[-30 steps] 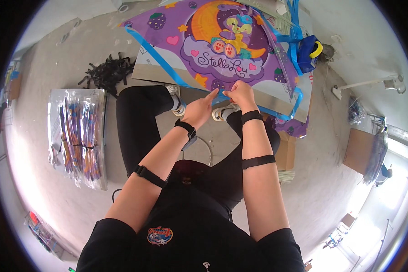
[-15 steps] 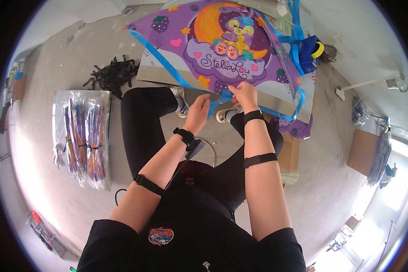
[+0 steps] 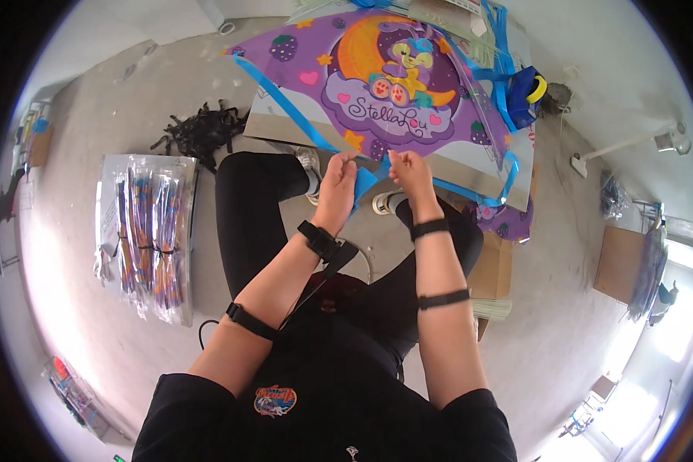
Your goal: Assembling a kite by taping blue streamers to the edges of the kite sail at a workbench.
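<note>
A purple kite (image 3: 300, 65) printed with a moon and a cartoon rabbit lies spread before me, its lower corner pointing at my hands. Long blue ribbon (image 3: 285, 108) runs along its edge. My left hand (image 3: 337, 192) is closed, and a broad flap of blue ribbon (image 3: 364, 185) hangs from its thumb side. My right hand (image 3: 413, 181) is at the kite's lower corner, thumb and forefinger pinched together. Whatever is between those fingertips is too small to make out. A small gap separates the hands.
Under the kite is a cardboard-edged board (image 3: 266, 129). A blue pouch with a yellow rim (image 3: 525, 96) sits at its right. To my left lie clear-bagged bundles (image 3: 150, 239) and a heap of black straps (image 3: 204, 132). A cardboard box (image 3: 491, 269) stands beside my right leg.
My left hand has moved slightly up and the blue flap beside it shows more. The right hand has drawn back a little from the kite's corner, its fingertips still pinched.
</note>
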The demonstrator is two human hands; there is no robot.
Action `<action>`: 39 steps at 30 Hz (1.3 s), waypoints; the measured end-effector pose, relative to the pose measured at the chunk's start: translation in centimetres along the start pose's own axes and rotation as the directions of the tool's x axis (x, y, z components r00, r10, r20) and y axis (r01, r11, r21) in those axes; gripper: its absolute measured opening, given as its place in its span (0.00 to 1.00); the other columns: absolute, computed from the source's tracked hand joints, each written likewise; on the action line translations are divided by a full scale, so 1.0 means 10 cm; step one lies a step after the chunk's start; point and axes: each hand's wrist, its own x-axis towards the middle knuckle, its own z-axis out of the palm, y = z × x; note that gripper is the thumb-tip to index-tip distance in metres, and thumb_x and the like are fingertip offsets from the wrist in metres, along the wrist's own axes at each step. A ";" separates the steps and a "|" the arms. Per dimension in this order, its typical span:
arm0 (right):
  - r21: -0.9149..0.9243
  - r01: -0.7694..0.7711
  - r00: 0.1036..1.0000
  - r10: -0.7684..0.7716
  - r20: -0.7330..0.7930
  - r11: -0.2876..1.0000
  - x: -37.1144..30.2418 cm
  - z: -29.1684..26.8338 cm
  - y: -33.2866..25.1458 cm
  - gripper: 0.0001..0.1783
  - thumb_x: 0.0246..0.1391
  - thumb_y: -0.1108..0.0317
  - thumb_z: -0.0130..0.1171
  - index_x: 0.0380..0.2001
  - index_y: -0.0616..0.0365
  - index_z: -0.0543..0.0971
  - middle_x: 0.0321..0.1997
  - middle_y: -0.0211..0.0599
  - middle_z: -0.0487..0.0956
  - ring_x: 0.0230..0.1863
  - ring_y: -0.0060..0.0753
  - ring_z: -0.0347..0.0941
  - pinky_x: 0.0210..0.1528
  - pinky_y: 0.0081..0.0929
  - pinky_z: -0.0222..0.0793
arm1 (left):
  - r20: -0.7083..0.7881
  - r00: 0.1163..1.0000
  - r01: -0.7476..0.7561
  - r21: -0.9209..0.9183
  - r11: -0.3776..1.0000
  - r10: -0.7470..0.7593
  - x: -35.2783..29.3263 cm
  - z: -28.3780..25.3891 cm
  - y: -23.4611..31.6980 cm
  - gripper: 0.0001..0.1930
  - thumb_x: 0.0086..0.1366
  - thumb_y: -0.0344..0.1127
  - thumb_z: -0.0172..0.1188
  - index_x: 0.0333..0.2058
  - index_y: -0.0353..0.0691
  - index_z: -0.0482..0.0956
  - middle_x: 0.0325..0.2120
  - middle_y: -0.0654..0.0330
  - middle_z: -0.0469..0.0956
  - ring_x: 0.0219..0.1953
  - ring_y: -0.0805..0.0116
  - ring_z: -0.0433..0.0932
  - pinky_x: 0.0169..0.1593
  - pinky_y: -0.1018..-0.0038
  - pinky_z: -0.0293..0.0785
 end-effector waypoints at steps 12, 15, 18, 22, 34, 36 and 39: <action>0.241 -0.091 0.993 0.106 -0.051 0.966 -0.22 -0.20 0.00 0.18 0.49 0.59 0.66 0.23 0.60 0.70 0.18 0.36 0.77 0.16 0.28 0.75 0.19 0.25 0.71 | -0.272 0.961 -0.088 -0.454 0.887 -0.043 -0.21 0.18 0.07 0.19 0.67 0.36 0.48 0.57 0.46 0.66 0.28 0.50 0.77 0.30 0.56 0.77 0.33 0.63 0.70; 0.266 -0.082 0.992 0.104 -0.069 0.960 -0.27 -0.22 0.04 0.19 0.48 0.58 0.66 0.23 0.60 0.70 0.19 0.36 0.77 0.17 0.28 0.76 0.19 0.24 0.71 | -0.219 0.964 -0.036 -0.673 0.738 -0.152 -0.23 0.19 0.09 0.16 0.69 0.39 0.48 0.53 0.41 0.70 0.26 0.56 0.75 0.27 0.66 0.72 0.31 0.70 0.68; 0.198 -0.058 0.992 0.079 -0.101 0.979 -0.29 -0.21 0.06 0.19 0.47 0.57 0.67 0.23 0.59 0.70 0.17 0.35 0.77 0.18 0.28 0.77 0.20 0.25 0.71 | -0.184 0.964 -0.025 -0.780 0.626 -0.191 -0.25 0.15 0.12 0.16 0.70 0.40 0.47 0.50 0.38 0.71 0.25 0.64 0.70 0.26 0.75 0.67 0.30 0.75 0.65; 0.000 0.003 0.983 -0.003 -0.184 1.000 -0.24 -0.19 0.12 0.20 0.45 0.54 0.68 0.23 0.57 0.71 0.16 0.33 0.76 0.18 0.30 0.77 0.25 0.28 0.71 | -0.153 0.966 -0.028 -0.865 0.501 -0.210 -0.28 0.05 0.21 0.14 0.72 0.40 0.44 0.48 0.40 0.72 0.25 0.72 0.64 0.26 0.84 0.60 0.29 0.83 0.58; 0.907 0.156 0.977 -0.196 -0.084 0.391 -1.34 -0.01 0.06 0.17 0.61 0.55 0.52 0.35 0.61 0.75 0.30 0.31 0.76 0.29 0.20 0.71 0.32 0.17 0.65 | -0.421 0.900 -0.355 -0.859 0.369 -0.114 -0.41 -0.19 0.73 0.12 0.67 0.26 0.50 0.49 0.37 0.68 0.25 0.67 0.67 0.25 0.82 0.64 0.28 0.81 0.63; 0.940 0.255 0.935 -0.304 -0.180 0.227 -1.57 0.02 -0.06 0.16 0.60 0.58 0.56 0.37 0.62 0.75 0.31 0.29 0.75 0.31 0.18 0.70 0.34 0.17 0.65 | -0.434 0.889 -0.340 -0.840 0.422 -0.147 -0.45 -0.24 0.79 0.13 0.66 0.25 0.50 0.49 0.36 0.68 0.25 0.66 0.68 0.25 0.81 0.65 0.29 0.81 0.64; 0.805 0.386 0.920 -0.249 -0.302 0.452 -1.71 0.03 -0.23 0.10 0.58 0.66 0.58 0.36 0.63 0.75 0.29 0.26 0.75 0.30 0.15 0.68 0.33 0.15 0.64 | -0.486 0.866 -0.370 -0.784 0.498 -0.122 -0.54 -0.29 0.85 0.14 0.65 0.23 0.51 0.49 0.36 0.68 0.26 0.65 0.70 0.26 0.81 0.67 0.31 0.82 0.66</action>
